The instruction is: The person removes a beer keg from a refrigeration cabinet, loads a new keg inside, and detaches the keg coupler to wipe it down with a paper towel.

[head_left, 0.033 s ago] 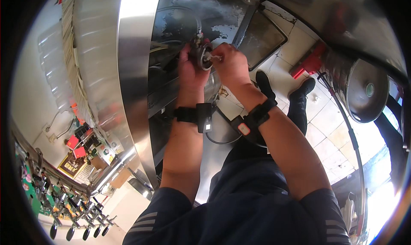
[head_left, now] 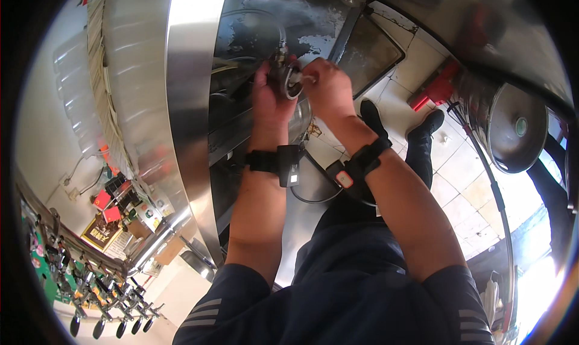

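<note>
A round metal keg coupler [head_left: 292,83] is gripped in my left hand [head_left: 270,98], its ring-shaped open end facing right. From its top fitting a clear hose [head_left: 281,30] runs upward. My right hand [head_left: 329,86] is closed just right of the ring. Between its thumb and fingers it pinches a thin whitish strip [head_left: 309,78], perhaps twisted tissue, whose other end reaches into the coupler's opening. My fingers partly hide the strip and the back of the coupler.
An open steel cabinet [head_left: 188,62] with wet dark surfaces lies around my hands. To the right are a metal keg [head_left: 512,128], a red-headed tool [head_left: 435,89] with a long pole and another person's dark shoes [head_left: 427,123] on white tiles. Several beer taps [head_left: 114,303] stand lower left.
My right hand has shifted slightly right, away from the coupler, with the strip in its fingers. My left hand holds the coupler nearly in place, turned a little.
</note>
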Tool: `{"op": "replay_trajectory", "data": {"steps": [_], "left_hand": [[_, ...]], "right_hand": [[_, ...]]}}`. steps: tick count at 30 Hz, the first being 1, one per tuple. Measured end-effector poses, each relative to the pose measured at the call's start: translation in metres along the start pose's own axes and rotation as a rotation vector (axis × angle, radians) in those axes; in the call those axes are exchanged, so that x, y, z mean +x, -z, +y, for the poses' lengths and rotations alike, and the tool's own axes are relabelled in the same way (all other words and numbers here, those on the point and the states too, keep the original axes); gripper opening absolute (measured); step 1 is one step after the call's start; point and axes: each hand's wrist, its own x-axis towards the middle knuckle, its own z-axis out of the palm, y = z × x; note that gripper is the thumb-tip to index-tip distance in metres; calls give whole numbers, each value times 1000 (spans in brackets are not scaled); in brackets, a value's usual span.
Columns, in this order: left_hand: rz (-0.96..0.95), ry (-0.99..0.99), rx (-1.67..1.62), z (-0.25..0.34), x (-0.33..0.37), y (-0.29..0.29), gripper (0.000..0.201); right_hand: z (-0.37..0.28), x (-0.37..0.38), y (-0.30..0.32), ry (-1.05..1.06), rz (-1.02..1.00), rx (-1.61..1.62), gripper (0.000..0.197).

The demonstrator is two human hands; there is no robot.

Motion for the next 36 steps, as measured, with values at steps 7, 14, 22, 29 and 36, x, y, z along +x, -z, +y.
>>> {"op": "replay_trajectory", "data": {"steps": [7, 14, 22, 29, 36], "left_hand": [[178, -54, 72, -11, -2, -8, 22], [156, -51, 145, -11, 4, 12, 27], [226, -30, 196, -5, -4, -6, 27], [154, -10, 202, -6, -7, -10, 33], [191, -21, 198, -5, -11, -15, 33]], "right_hand": [[62, 6, 57, -214, 106, -104, 18], [143, -23, 115, -368, 188, -64, 21], [142, -39, 149, -513, 162, 148, 18], [167, -52, 165, -537, 139, 184, 15], [179, -65, 179, -554, 64, 218, 14]]}}
